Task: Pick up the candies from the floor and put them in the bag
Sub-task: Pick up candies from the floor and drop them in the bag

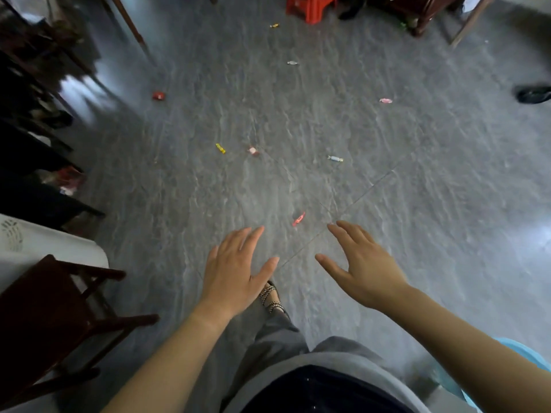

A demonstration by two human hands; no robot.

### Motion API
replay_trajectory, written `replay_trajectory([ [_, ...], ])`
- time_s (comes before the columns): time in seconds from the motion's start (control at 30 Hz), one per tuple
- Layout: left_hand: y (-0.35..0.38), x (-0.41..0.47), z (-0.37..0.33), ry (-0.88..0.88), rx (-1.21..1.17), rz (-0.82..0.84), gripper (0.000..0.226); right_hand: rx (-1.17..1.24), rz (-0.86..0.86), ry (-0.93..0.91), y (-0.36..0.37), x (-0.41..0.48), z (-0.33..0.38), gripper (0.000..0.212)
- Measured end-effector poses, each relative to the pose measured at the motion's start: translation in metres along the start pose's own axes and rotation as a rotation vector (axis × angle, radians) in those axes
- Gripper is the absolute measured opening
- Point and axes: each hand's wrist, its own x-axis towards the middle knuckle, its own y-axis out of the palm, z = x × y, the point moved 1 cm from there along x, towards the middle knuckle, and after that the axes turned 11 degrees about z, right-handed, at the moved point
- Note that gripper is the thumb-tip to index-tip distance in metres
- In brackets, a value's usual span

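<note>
Several wrapped candies lie scattered on the grey floor. Nearest is a red candy (298, 219), just beyond my fingertips. Farther out lie a yellow candy (220, 148), a pink-white candy (252, 150) and a pale blue candy (335, 158). Still farther are a red candy (158, 96), a pink candy (385, 100), a white candy (292, 62) and a gold candy (274, 25). My left hand (235, 269) and my right hand (360, 263) hover above the floor, both open with fingers spread and holding nothing. No bag is in view.
A dark wooden stool (53, 317) stands at lower left beside a white cloth (44, 248). Dark furniture lines the left side. A red plastic stool (310, 7) and wooden legs (420, 22) stand at the back. A black shoe (533, 94) lies at right. My sandalled foot (272, 298) is below my hands.
</note>
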Motion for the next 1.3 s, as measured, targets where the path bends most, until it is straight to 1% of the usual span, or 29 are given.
replay_trajectory([
  [0.13, -0.043, 0.058, 0.047, 0.039, -0.049, -0.005, 0.075, 0.036, -0.016, 0.043, -0.021, 0.068, 0.028, 0.062],
  [0.2, -0.062, 0.088, 0.067, 0.056, 0.002, -0.018, 0.074, 0.038, -0.017, 0.064, -0.032, 0.1, 0.036, 0.064],
  [0.3, -0.085, 0.135, 0.088, 0.069, 0.055, 0.029, 0.076, 0.059, -0.044, 0.086, -0.05, 0.143, 0.041, 0.065],
  [0.5, -0.112, 0.213, 0.092, 0.148, 0.105, 0.105, 0.075, 0.164, -0.091, 0.119, -0.071, 0.201, 0.034, 0.058],
  [0.6, -0.124, 0.258, 0.09, 0.147, 0.138, 0.146, 0.076, 0.195, -0.053, 0.154, -0.079, 0.24, 0.02, 0.061],
  [0.67, -0.134, 0.292, 0.088, 0.177, 0.162, 0.174, 0.076, 0.197, -0.028, 0.176, -0.087, 0.268, 0.008, 0.063],
  [0.83, -0.143, 0.386, 0.091, 0.293, 0.232, 0.248, 0.076, 0.264, 0.002, 0.332, -0.087, 0.335, -0.028, 0.066],
  [0.9, -0.126, 0.428, 0.101, 0.325, 0.254, 0.292, 0.076, 0.291, 0.007, 0.406, -0.072, 0.365, -0.045, 0.066],
  [1.0, -0.067, 0.506, 0.125, 0.398, 0.273, 0.391, 0.074, 0.343, 0.016, 0.491, -0.025, 0.424, -0.079, 0.065],
  [1.07, -0.013, 0.561, 0.14, 0.47, 0.383, 0.473, 0.076, 0.38, 0.019, 0.519, 0.019, 0.469, -0.106, 0.062],
  [1.17, 0.081, 0.636, 0.164, 0.616, 0.63, 0.593, 0.075, 0.463, 0.002, 0.579, 0.102, 0.541, -0.158, 0.059],
  [1.23, 0.149, 0.682, 0.184, 0.679, 0.685, 0.623, 0.069, 0.523, 0.009, 0.632, 0.166, 0.588, -0.196, 0.06],
  [1.3, 0.218, 0.724, 0.204, 0.696, 0.702, 0.628, 0.067, 0.561, 0.037, 0.708, 0.229, 0.627, -0.232, 0.06],
])
